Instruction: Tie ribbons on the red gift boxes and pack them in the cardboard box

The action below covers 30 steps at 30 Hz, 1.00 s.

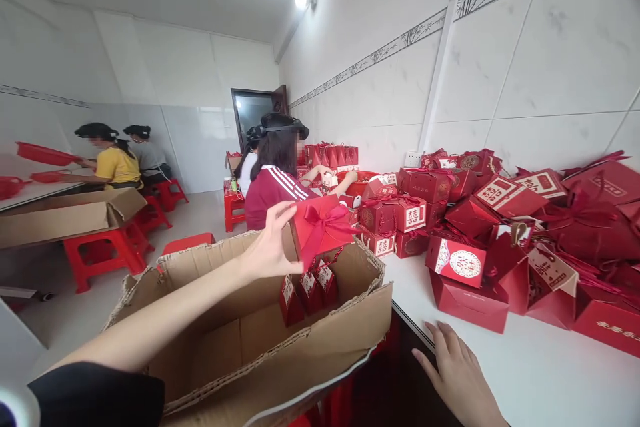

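Note:
My left hand grips a red gift box by its left side, thumb below and fingers on top. A wide ribbon bow is tied on the box. Hand and box are held above an open cardboard carton. Inside the carton, at its right end, several small red boxes with pale printed panels stand in a row. My right hand rests at the edge of the white table, fingers apart and holding nothing. The pile of red gift boxes lies just beyond it.
Red gift boxes with ribbons are heaped along the wall on the right. A co-worker in a maroon top sits beyond the carton, hands among boxes. At the left, two more people sit near a cardboard box and a red stool.

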Each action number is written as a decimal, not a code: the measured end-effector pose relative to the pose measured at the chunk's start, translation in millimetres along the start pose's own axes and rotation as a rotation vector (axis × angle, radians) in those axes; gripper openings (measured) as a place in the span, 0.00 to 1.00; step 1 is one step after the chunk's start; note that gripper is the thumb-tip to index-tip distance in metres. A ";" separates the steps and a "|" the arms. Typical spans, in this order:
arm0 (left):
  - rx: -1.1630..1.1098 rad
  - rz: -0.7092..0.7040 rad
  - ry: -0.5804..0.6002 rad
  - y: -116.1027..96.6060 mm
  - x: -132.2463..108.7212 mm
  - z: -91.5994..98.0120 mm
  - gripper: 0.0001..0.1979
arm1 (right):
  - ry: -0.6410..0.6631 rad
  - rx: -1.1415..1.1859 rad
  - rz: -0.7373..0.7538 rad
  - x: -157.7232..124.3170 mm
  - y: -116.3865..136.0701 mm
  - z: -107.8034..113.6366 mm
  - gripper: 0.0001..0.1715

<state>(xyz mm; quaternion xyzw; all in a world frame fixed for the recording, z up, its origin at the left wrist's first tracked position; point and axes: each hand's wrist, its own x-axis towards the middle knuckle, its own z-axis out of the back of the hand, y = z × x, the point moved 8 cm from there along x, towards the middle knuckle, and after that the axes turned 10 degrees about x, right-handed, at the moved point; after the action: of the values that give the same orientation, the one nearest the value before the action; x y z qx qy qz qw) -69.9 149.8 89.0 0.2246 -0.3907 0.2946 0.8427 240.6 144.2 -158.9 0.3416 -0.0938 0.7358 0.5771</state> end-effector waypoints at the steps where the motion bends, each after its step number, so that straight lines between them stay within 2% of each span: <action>1: 0.017 -0.049 -0.020 -2.8 -2.4 0.9 0.55 | -0.028 -0.041 0.047 -1.8 3.3 2.2 0.34; 5: 0.004 -0.055 -0.044 -6.5 -3.6 0.7 0.54 | -0.083 -0.117 0.132 -4.0 12.1 11.5 0.26; 7: -0.038 -0.006 -0.046 -5.8 -4.0 -0.5 0.54 | -0.096 -0.129 0.154 -4.2 14.6 14.3 0.23; 9: -0.090 0.104 -0.034 1.2 -8.5 -3.5 0.54 | -0.110 -0.141 0.178 -4.6 17.0 16.5 0.22; 12: -0.165 0.448 0.005 31.5 -30.9 -11.4 0.53 | -0.119 -0.163 0.218 -5.4 21.2 19.6 0.20; 15: -0.327 0.880 0.027 69.4 -74.6 -19.3 0.51 | -0.116 -0.178 0.257 -6.0 25.7 24.1 0.20; 18: -0.714 1.258 0.034 92.2 -123.9 -32.1 0.39 | -0.098 -0.189 0.271 -6.0 28.7 28.2 0.20; 20: -0.927 1.399 0.031 98.5 -147.7 -35.5 0.28 | -0.084 -0.194 0.279 -6.3 30.9 30.4 0.20; 22: -1.003 1.470 0.019 104.9 -164.4 -30.9 0.20 | -0.079 -0.199 0.296 -7.0 33.8 32.8 0.21; 25: -1.044 1.534 0.021 112.3 -179.1 -21.2 0.17 | -0.082 -0.221 0.314 -8.2 37.2 36.1 0.23; 30: -1.210 1.562 0.074 109.9 -179.5 -19.2 0.25 | -0.072 -0.252 0.325 -8.7 36.7 35.9 0.24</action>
<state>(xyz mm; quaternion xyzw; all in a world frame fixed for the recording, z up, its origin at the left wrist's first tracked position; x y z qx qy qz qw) -227.2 183.5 -48.1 -0.5742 -0.4872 0.5254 0.3960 222.1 106.6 -128.0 0.2733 -0.2597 0.7888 0.4854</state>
